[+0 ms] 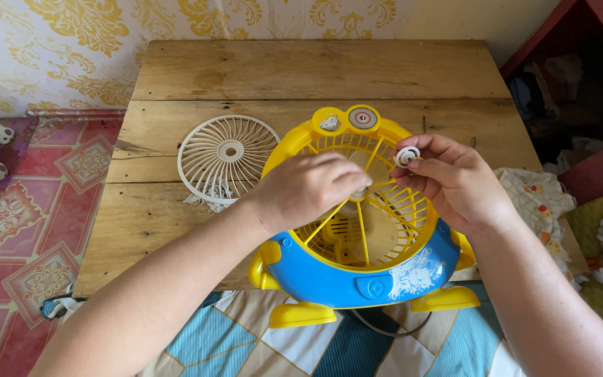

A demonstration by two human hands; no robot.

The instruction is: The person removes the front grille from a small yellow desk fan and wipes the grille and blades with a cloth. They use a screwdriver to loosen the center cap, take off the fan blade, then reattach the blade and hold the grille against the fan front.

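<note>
Hands worked on a yellow-and-blue plastic toy-shaped fan [364, 265] at a wooden counter [315, 70].
Right hand [455, 181] pinched a small white round cap [407, 155]; left hand [308, 188] gripped the hub, white grille [226, 157] aside.

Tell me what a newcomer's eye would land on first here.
The bright yellow and blue toy-shaped fan lying face up at the near edge of the wooden table. The left hand rests at its hub while the right hand pinches a small white cap above the yellow grille. A detached white fan grille lies to the left.
</note>
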